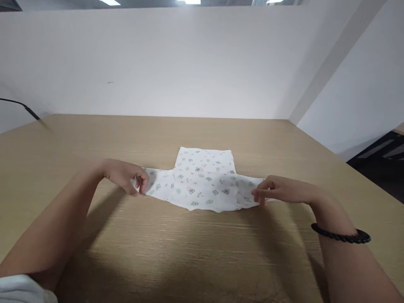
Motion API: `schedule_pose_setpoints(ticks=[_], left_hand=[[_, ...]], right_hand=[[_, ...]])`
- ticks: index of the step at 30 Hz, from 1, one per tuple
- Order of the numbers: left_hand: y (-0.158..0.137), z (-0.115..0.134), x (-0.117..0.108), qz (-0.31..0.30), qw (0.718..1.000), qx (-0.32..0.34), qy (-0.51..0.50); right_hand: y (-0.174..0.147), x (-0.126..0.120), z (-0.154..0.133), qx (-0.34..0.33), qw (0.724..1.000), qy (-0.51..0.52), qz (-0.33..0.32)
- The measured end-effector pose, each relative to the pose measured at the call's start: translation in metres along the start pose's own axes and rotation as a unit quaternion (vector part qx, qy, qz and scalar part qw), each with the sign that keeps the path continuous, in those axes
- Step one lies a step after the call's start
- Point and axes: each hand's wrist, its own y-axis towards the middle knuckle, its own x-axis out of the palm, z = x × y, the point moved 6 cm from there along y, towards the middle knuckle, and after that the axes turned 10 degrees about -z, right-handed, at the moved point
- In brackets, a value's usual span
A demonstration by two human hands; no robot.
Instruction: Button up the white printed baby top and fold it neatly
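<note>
A small white baby shirt (205, 181) with a green and grey print lies flat on the table, its sleeves spread to both sides and its straight-edged body pointing away from me. At the left sleeve's end is my left hand (126, 176), its fingers curled and closed on the fabric. My right hand (277, 189) is over the right sleeve, thumb and fingertips pinched together at the cloth. That hand covers part of the sleeve; a bit of white shows beyond it. A black braided bracelet (341, 236) circles my right wrist.
The wooden table (202, 256) reaches back to a white partition (189, 63). Another white panel (356, 84) stands along the right. A black cable (30, 111) hangs over the left back edge. Dark framing (381, 155) shows beyond the table's right edge.
</note>
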Motion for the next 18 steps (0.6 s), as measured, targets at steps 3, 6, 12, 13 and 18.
schedule_pose_setpoints(ticks=[3,6,12,13,18], left_hand=[[0.005,-0.003,-0.015,0.107,0.994,0.003,0.014],[0.013,-0.022,-0.028,0.207,0.976,-0.045,0.045],[0.027,-0.044,-0.023,0.173,0.981,-0.069,0.052],[0.026,-0.045,-0.022,0.159,0.983,-0.078,0.048],[0.009,-0.058,-0.017,0.074,0.99,-0.117,-0.03]], right_hand=[[0.008,0.006,0.012,0.016,0.998,-0.014,-0.058],[0.016,0.0,0.028,0.032,0.997,-0.051,0.048],[0.023,0.01,0.047,0.04,0.995,-0.092,0.008],[0.022,0.009,0.048,0.046,0.995,-0.09,-0.002],[0.009,0.001,0.058,0.099,0.995,-0.018,-0.025]])
